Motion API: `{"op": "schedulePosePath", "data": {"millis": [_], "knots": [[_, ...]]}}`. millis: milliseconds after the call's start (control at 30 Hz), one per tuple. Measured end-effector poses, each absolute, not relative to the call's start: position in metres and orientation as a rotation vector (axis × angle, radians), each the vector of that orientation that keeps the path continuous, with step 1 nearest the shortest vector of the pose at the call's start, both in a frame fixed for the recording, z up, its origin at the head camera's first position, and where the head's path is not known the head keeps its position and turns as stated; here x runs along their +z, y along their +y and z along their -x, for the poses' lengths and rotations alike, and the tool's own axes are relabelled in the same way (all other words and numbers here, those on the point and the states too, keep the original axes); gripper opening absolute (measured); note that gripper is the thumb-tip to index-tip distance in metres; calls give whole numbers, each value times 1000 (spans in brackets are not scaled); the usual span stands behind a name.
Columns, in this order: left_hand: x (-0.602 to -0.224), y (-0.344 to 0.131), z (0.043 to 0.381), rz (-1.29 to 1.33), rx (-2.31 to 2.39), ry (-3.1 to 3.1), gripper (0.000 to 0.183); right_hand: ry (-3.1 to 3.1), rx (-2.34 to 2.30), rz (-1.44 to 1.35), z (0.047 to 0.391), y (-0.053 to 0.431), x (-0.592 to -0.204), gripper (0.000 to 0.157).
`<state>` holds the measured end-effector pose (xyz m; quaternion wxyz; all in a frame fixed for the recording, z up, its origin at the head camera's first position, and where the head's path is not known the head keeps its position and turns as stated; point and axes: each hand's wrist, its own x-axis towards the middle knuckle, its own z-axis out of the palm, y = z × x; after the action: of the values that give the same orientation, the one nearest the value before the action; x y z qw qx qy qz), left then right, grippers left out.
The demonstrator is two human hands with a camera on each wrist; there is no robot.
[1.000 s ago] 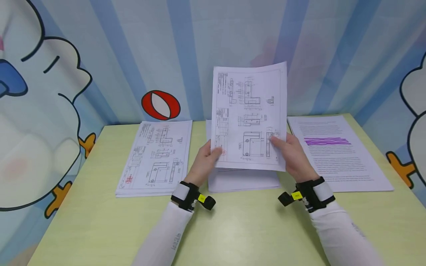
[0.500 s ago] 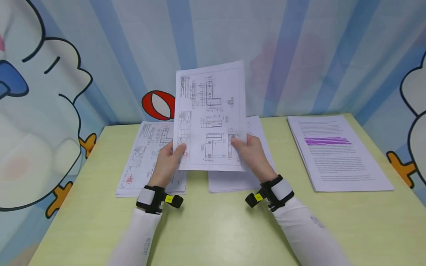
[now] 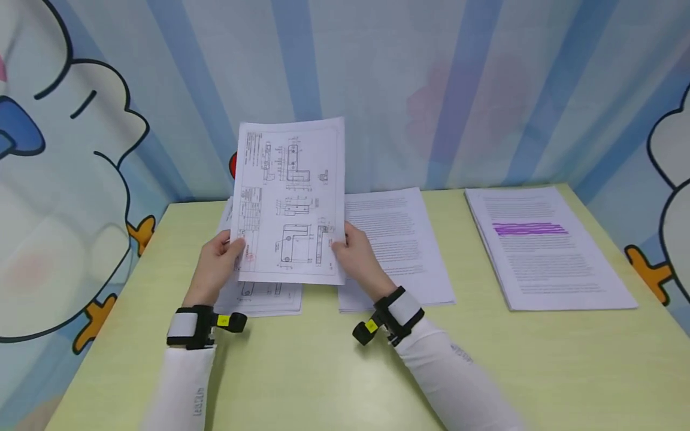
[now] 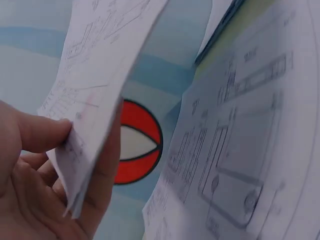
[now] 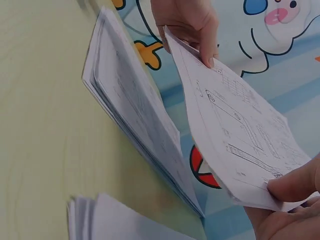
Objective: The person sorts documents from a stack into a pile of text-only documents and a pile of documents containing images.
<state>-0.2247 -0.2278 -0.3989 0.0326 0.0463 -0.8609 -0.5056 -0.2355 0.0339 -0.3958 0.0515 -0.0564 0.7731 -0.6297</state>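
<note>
Both hands hold up a thin stack of printed drawing sheets (image 3: 291,197), tilted toward the head camera. The left hand (image 3: 213,263) pinches its lower left edge, thumb in front and fingers behind, as the left wrist view also shows. At the lower right edge, the right hand (image 3: 360,257) grips it the same way. Below and partly behind the held sheets lies a pile of like drawings (image 3: 259,302) on the table, with a gap between them in both wrist views. In the left wrist view, several page edges (image 4: 82,197) show at the held corner.
A stack of text pages (image 3: 399,239) lies in the middle of the light green table (image 3: 302,371), partly behind the right hand. Farther right is a thicker text stack (image 3: 555,257) with purple marker lines. A striped cartoon curtain (image 3: 388,90) hangs behind the table.
Both hands have carried the held drawing sheets leftward, from above the middle stack to above the left pile, and slightly lower. The stacks on the table have stayed put.
</note>
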Motion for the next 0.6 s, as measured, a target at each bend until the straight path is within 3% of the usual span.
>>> {"op": "schedulePosePath", "data": {"millis": [100, 267, 600], "knots": [[-406, -227, 228, -116, -1556, -2612, 50, 2444, -1855, 225, 236, 38, -394, 41], [-418, -251, 227, -345, -1537, -2664, 57, 2493, -1737, 262, 238, 15, -408, 40], [-436, -279, 220, -517, -1489, -2812, 50, 2757, -1304, 307, 237, -3, -427, 43]]}}
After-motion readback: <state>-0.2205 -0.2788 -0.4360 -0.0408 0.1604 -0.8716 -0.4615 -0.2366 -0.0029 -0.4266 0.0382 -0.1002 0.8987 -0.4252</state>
